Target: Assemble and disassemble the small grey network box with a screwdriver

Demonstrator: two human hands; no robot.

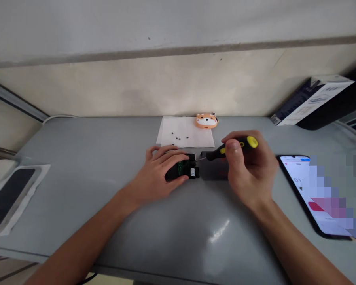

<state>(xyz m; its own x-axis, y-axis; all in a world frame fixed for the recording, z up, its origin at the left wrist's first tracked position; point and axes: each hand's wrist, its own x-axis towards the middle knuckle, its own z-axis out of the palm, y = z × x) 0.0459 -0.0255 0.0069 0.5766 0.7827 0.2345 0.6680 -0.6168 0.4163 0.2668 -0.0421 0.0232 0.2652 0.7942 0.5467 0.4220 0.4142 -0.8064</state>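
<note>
My left hand is wrapped over a small black device on the desk, pinning it between thumb and fingers. A green circuit board and a small white label show on the device's uncovered side. In my right hand is a black and yellow screwdriver, held nearly flat with its tip at the device's right end. Whether the tip sits in a screw is too small to tell. Below the screwdriver lies a dark flat piece, partly behind my right hand.
White paper behind my hands carries several tiny dark screws and an orange animal-faced case. A lit phone lies at right, a box leans at back right. A dark phone-shaped item rests on the left.
</note>
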